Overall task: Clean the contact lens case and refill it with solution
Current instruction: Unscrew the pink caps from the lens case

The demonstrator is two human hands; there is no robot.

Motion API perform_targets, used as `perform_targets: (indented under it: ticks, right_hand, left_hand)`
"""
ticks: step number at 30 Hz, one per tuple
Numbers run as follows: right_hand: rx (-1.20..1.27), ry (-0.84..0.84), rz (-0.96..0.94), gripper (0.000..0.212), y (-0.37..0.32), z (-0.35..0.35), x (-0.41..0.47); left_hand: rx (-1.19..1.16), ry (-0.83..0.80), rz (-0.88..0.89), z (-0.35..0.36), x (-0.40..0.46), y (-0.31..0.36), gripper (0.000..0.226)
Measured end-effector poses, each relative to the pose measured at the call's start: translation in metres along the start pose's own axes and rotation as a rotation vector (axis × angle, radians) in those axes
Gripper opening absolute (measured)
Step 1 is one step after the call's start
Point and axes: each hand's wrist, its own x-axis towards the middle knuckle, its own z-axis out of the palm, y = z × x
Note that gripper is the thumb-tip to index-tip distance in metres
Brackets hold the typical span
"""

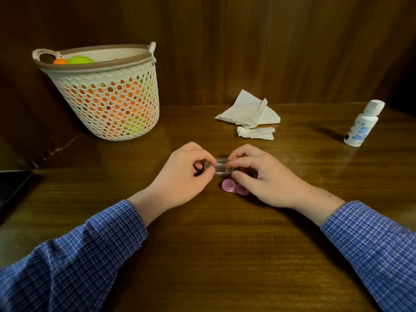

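At mid-table: both hands on a clear oval container.
Basket [105, 95] of orange and green balls at back-left corner. Left hand [182, 176] and right hand [265, 179] each pinch an end of the clear container [220, 169]; pink lens case [234, 188] lies just below it. Crumpled tissues [249, 113] toward back edge; white solution bottle [363, 123] upright near right edge.

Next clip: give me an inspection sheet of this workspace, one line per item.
Surface: wooden table, dark and glossy.
Job's things: clear oval container held by both hands; pink lens case on the table below it; white solution bottle upright, capped, far right.
Clutter: crumpled tissues; mesh basket of orange and green balls.
Hands: left hand and right hand pinch the container.
Cables: nothing seen.
Surroundings: wood-panelled walls; dark flat object at left edge.
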Motion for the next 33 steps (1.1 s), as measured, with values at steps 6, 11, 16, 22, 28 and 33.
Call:
perform_targets:
  ticks: [6, 11, 16, 22, 28, 33]
  right_hand:
    - [-0.036, -0.024, -0.001, 0.026, -0.001, 0.0, 0.003]
    - [-0.08, -0.054, -0.013, 0.031, 0.001, 0.001, 0.005]
    - [-0.021, 0.064, 0.021, 0.027, 0.004, -0.003, 0.001]
    - [-0.073, 0.061, 0.115, 0.036, 0.001, -0.019, -0.011]
    - [-0.148, -0.069, 0.108, 0.054, -0.008, -0.014, -0.021]
    - [-0.109, -0.081, 0.074, 0.042, -0.01, -0.009, -0.022]
  left_hand:
    - [0.018, 0.018, -0.011, 0.001, 0.001, 0.0, 0.016]
    - [0.037, 0.043, -0.03, 0.001, 0.001, 0.001, 0.016]
    - [0.109, 0.064, -0.028, 0.0, 0.001, -0.001, 0.018]
    - [0.037, 0.104, 0.111, 0.001, -0.007, 0.007, 0.023]
    - [0.03, -0.141, 0.199, 0.01, -0.016, 0.013, 0.023]
    - [0.002, -0.108, 0.247, 0.008, -0.019, 0.017, 0.017]
